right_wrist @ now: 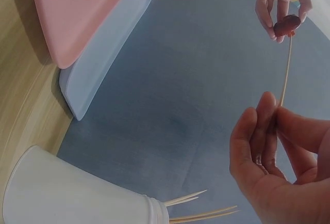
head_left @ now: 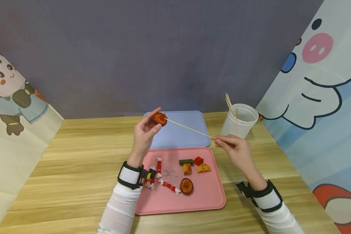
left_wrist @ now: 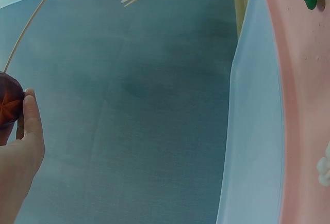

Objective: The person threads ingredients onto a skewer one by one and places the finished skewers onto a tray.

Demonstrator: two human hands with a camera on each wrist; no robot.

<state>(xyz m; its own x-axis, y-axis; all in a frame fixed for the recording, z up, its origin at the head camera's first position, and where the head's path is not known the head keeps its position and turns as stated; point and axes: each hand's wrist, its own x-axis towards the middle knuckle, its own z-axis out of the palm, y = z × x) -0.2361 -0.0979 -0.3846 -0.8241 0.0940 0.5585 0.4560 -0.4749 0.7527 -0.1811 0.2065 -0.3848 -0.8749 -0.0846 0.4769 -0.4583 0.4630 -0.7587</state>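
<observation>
My left hand (head_left: 144,132) holds a brown toy shiitake mushroom (head_left: 160,119) between thumb and fingers, above the blue tray. A star pattern marks its dark cap in the left wrist view. My right hand (head_left: 237,151) pinches a thin bamboo skewer (head_left: 190,128) near one end. The skewer's other end meets the stem side of the mushroom (right_wrist: 287,25); whether it has gone in I cannot tell. A second toy mushroom (head_left: 187,186) lies on the pink tray (head_left: 201,200).
Red pieces with white ends (head_left: 169,186), a green piece (head_left: 186,161), a corn piece (head_left: 187,169), a red piece (head_left: 198,161) and a yellow wedge (head_left: 204,168) lie on the pink tray. Behind it is a blue tray (head_left: 181,130). A white cup (head_left: 237,126) at right holds several skewers (head_left: 229,104).
</observation>
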